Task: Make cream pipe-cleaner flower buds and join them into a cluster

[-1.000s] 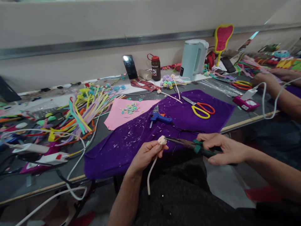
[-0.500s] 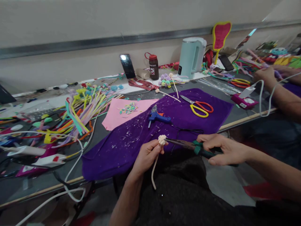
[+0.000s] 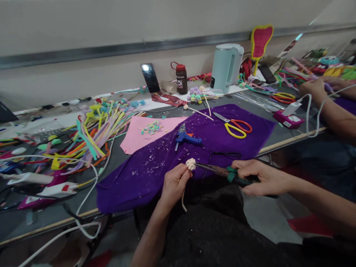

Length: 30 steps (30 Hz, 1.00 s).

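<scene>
Stem (image 3: 183,198) hangs shorter below left hand (image 3: 174,182) than before; pliers (image 3: 219,170) unmoved.

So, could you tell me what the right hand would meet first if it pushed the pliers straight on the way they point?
The right hand aims the pliers leftward, and their tip is already at the cream coiled bud held by the left hand. Going on, it would probably press into that bud, then the left fingers.

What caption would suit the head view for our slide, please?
Left hand holds a cream pipe-cleaner bud; right hand applies pliers.
</scene>
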Each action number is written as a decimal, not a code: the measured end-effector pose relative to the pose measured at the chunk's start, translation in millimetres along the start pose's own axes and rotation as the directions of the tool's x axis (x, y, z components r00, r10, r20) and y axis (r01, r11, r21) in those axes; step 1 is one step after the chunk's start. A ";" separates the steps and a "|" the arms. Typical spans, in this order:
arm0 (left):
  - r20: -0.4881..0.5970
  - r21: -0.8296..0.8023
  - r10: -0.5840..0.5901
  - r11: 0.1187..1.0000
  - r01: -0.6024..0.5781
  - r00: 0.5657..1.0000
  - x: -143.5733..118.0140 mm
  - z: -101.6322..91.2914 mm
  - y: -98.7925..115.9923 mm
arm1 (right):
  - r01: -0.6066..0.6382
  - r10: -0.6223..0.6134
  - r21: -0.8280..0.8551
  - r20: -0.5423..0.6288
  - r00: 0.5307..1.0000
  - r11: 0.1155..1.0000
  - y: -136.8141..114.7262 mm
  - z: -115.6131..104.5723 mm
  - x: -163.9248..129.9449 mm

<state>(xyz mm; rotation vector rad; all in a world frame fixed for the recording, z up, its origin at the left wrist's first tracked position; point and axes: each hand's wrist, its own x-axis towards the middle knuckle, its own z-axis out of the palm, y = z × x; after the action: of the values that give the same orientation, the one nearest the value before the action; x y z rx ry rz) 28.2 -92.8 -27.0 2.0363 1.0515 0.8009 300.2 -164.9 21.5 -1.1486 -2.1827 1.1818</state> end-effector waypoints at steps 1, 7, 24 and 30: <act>-0.009 0.017 0.011 1.000 -0.011 1.000 0.1 0.6 0.0 | 0.001 -0.001 -0.015 -0.005 1.000 1.000 -0.1 0.4 -0.2; -0.026 0.132 0.065 0.989 -0.061 0.998 0.8 3.6 -3.3 | 0.007 -0.009 -0.095 -0.028 1.000 0.995 -0.4 2.5 -0.6; -0.065 0.143 0.109 0.985 -0.099 0.992 -0.4 8.8 -7.2 | -0.252 0.218 0.349 0.133 0.967 0.903 2.3 -11.0 3.9; -0.077 0.143 0.099 0.986 -0.087 0.992 -0.3 10.1 -7.4 | -0.337 0.286 0.470 0.179 0.941 0.816 3.9 -9.3 8.5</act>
<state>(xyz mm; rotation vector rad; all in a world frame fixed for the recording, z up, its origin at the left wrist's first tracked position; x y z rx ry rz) 32.7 -93.0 -38.7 2.2002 1.0928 0.8897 303.3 -152.2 23.2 -1.2556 -1.6261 1.8458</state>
